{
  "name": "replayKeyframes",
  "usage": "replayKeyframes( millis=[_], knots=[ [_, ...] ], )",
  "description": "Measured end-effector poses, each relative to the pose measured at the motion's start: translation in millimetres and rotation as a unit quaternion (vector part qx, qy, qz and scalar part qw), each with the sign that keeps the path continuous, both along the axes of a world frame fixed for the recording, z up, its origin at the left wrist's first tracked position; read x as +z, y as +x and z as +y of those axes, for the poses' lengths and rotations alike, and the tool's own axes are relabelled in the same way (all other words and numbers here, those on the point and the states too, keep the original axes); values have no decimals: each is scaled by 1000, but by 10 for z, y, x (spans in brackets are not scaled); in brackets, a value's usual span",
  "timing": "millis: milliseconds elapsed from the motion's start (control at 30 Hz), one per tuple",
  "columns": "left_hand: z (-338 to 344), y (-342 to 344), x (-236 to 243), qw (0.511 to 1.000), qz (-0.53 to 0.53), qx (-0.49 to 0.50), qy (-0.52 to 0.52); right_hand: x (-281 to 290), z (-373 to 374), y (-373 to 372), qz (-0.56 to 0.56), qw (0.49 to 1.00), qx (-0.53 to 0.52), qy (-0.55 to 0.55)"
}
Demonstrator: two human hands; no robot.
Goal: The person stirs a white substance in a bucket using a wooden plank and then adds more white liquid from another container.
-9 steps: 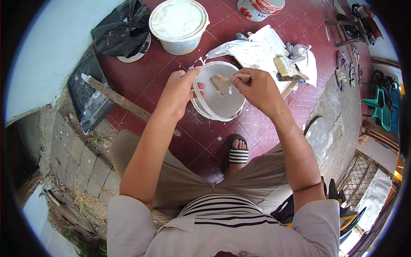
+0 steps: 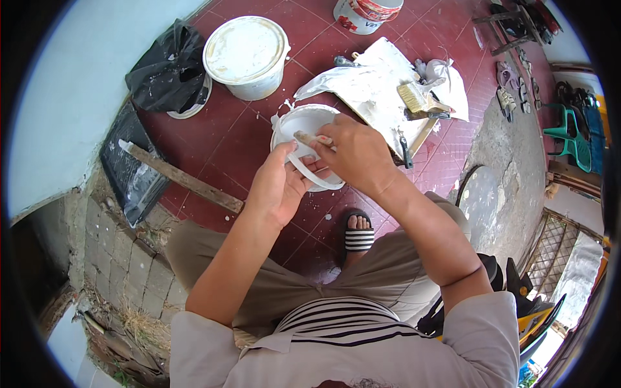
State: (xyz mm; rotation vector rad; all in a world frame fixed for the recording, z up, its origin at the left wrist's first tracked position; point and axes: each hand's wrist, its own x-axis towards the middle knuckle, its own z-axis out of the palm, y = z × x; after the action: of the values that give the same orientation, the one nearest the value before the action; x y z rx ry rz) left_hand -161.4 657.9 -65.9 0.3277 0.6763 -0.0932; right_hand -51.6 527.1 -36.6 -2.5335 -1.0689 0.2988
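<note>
A small white bucket (image 2: 281, 131) with pale smears stands in front of me on the red tiles. My left hand (image 2: 283, 182) is at its near left side, fingers curled around the white band of its handle (image 2: 313, 174). Above the bucket's right side, my right hand (image 2: 358, 154) is closed on a paintbrush (image 2: 314, 139). The brush lies over the bucket's opening, pointing left, seen nearly edge-on. Part of its handle is hidden in my fingers. My right hand and wrist cover the bucket's right rim.
A white lidded tub (image 2: 247, 52) and a black plastic bag (image 2: 169, 68) stand at the far left. A white-smeared sheet (image 2: 362, 84) on a board holds a wide brush (image 2: 417, 97) and a scraper (image 2: 405, 150). A wooden stick (image 2: 184, 178) lies at left, near my knee.
My right hand has moved left across the bucket with the brush, which has turned more edge-on. My left hand has shifted down to the bucket's near side. The view has shifted slightly.
</note>
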Motion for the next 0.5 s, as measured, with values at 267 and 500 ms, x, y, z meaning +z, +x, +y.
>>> replayKeyframes(
  millis=[267,500],
  knots=[
    [-18,13,-222,999,11,-31,-13,9,-39,-106,-24,999,28,20],
    [-88,118,-137,998,49,-33,-38,73,-109,-37,37,999,22,-9]
  ],
)
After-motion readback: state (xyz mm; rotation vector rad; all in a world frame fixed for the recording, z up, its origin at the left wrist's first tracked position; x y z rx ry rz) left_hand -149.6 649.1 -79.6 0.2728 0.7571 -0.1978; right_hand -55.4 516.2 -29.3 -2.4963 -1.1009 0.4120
